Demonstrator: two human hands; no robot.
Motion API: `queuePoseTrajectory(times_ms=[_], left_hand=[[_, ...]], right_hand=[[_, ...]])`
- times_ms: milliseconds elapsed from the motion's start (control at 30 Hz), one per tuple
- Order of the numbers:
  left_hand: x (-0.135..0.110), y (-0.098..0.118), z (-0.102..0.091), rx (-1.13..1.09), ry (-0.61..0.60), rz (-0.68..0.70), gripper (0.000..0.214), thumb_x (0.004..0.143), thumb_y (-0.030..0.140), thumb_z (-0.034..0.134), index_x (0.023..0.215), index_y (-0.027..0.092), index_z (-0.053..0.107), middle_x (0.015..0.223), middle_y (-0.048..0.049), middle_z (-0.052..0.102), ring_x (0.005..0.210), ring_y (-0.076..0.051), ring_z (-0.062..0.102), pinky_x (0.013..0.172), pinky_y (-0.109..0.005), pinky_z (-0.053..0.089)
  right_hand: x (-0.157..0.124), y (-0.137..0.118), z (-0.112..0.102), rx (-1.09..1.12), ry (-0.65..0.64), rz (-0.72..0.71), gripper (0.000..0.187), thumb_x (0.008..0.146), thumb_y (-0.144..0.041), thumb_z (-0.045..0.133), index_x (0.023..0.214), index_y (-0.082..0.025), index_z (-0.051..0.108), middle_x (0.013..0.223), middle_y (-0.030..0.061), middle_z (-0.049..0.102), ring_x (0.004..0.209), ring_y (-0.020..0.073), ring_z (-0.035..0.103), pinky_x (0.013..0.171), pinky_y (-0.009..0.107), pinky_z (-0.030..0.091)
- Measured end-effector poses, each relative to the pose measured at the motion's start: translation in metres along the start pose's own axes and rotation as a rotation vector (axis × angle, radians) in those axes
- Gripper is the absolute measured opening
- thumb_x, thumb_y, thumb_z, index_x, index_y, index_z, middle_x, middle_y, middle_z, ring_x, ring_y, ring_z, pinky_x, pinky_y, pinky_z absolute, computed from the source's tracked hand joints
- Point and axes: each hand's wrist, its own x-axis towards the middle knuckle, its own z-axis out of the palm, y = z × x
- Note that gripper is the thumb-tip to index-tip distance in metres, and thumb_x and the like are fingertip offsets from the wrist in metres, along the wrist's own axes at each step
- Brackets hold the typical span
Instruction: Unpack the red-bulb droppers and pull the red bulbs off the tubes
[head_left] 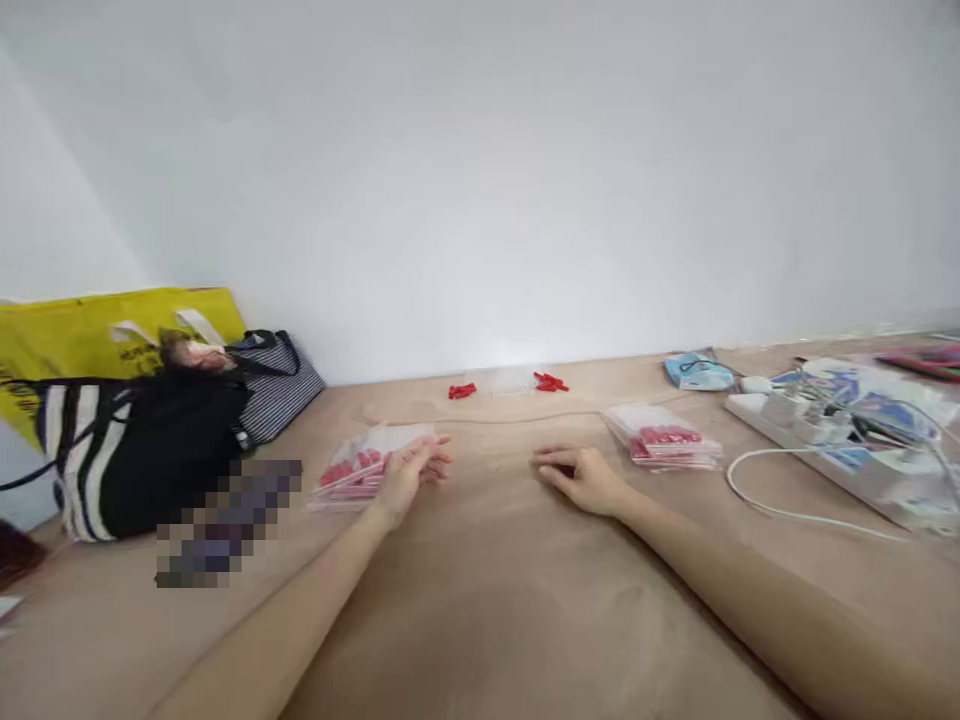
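right bag stack: red end nearest, clear end toward wall

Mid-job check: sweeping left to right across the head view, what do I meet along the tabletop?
Black bag with white stripes → left stack of clear bags with red pieces → left hand → left small red pile → right hand → right stack of clear bags → white power strip.
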Motion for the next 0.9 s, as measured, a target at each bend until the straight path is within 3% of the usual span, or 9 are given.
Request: queuePoseTrajectory(times_ms=[133, 233, 333, 433, 500, 633, 733, 800, 900], left_hand=[[0.014, 0.008, -0.045, 0.54, 0.053, 0.126, 0.041, 0.068, 0.049, 0.05, 0.088, 0.017, 0.064, 0.082, -0.0066, 0.064, 0.08, -0.021, 0.058, 0.074, -0.033, 0.044], [0.019, 0.003, -0.078, 0.805, -0.105, 0.08, 0.06, 0.059, 0.052, 0.059, 0.111, 0.021, 0.056, 0.111, -0.0089, 0.056, 0.103, -0.027, 0.05, 0.087, -0.037, 0.038], [0.02, -0.01, -0.101, 0.831, -0.262, -0.062, 0.082, 0.054, 0.057, 0.06, 0.125, 0.021, 0.041, 0.128, -0.011, 0.043, 0.113, -0.03, 0.043, 0.09, -0.037, 0.037], [0.02, -0.024, -0.111, 0.74, -0.412, -0.094, 0.072, 0.059, 0.059, 0.054, 0.121, 0.023, 0.046, 0.13, -0.0081, 0.042, 0.115, -0.027, 0.042, 0.09, -0.034, 0.037], [0.021, -0.03, -0.114, 0.691, -0.431, -0.092, 0.065, 0.061, 0.059, 0.05, 0.115, 0.023, 0.052, 0.127, -0.0064, 0.045, 0.113, -0.026, 0.044, 0.09, -0.033, 0.037], [0.024, -0.036, -0.115, 0.638, -0.36, -0.062, 0.052, 0.065, 0.053, 0.045, 0.104, 0.021, 0.057, 0.116, -0.0046, 0.054, 0.107, -0.023, 0.048, 0.089, -0.031, 0.037], [0.027, -0.036, -0.116, 0.702, -0.262, -0.011, 0.036, 0.068, 0.045, 0.045, 0.089, 0.02, 0.058, 0.101, -0.005, 0.06, 0.094, -0.022, 0.054, 0.08, -0.031, 0.041], [0.029, -0.031, -0.114, 0.79, -0.143, 0.037, 0.025, 0.07, 0.038, 0.044, 0.079, 0.019, 0.057, 0.089, -0.005, 0.06, 0.081, -0.021, 0.055, 0.072, -0.031, 0.042], [0.03, -0.016, -0.099, 0.876, 0.135, 0.177, 0.017, 0.075, 0.029, 0.041, 0.074, 0.019, 0.054, 0.079, -0.0042, 0.057, 0.074, -0.02, 0.053, 0.071, -0.032, 0.04]], right_hand=[[-0.001, -0.004, 0.005, -0.058, -0.051, -0.096, 0.032, 0.082, -0.029, 0.042, 0.107, -0.02, 0.06, 0.113, 0.0083, 0.057, 0.106, 0.0195, 0.051, 0.09, 0.035, 0.041], [-0.001, -0.004, 0.005, -0.06, -0.057, -0.099, 0.033, 0.083, -0.029, 0.041, 0.109, -0.019, 0.058, 0.114, 0.0085, 0.056, 0.106, 0.0191, 0.051, 0.092, 0.035, 0.04], [-0.001, -0.004, 0.005, -0.056, -0.051, -0.094, 0.033, 0.083, -0.029, 0.041, 0.108, -0.017, 0.059, 0.114, 0.0098, 0.056, 0.106, 0.0194, 0.051, 0.092, 0.035, 0.04], [-0.001, -0.003, 0.005, -0.052, -0.044, -0.097, 0.032, 0.083, -0.028, 0.041, 0.108, -0.017, 0.059, 0.113, 0.01, 0.057, 0.105, 0.0193, 0.052, 0.091, 0.035, 0.041], [-0.001, -0.004, 0.005, -0.05, -0.043, -0.1, 0.032, 0.083, -0.028, 0.041, 0.108, -0.018, 0.059, 0.113, 0.0098, 0.057, 0.105, 0.0191, 0.052, 0.091, 0.035, 0.041], [-0.001, -0.003, 0.006, -0.055, -0.036, -0.11, 0.032, 0.083, -0.028, 0.041, 0.107, -0.018, 0.059, 0.113, 0.0095, 0.057, 0.105, 0.0192, 0.052, 0.091, 0.035, 0.041], [-0.001, -0.003, 0.006, -0.058, -0.03, -0.121, 0.031, 0.083, -0.027, 0.042, 0.107, -0.018, 0.059, 0.113, 0.0092, 0.057, 0.104, 0.019, 0.052, 0.091, 0.035, 0.041], [-0.001, -0.002, 0.006, -0.061, -0.03, -0.12, 0.031, 0.083, -0.027, 0.042, 0.107, -0.018, 0.059, 0.113, 0.0093, 0.057, 0.104, 0.0191, 0.052, 0.091, 0.035, 0.041], [-0.001, -0.002, 0.006, -0.063, -0.036, -0.114, 0.031, 0.083, -0.027, 0.041, 0.107, -0.018, 0.059, 0.112, 0.0095, 0.057, 0.105, 0.0192, 0.052, 0.091, 0.035, 0.041]])
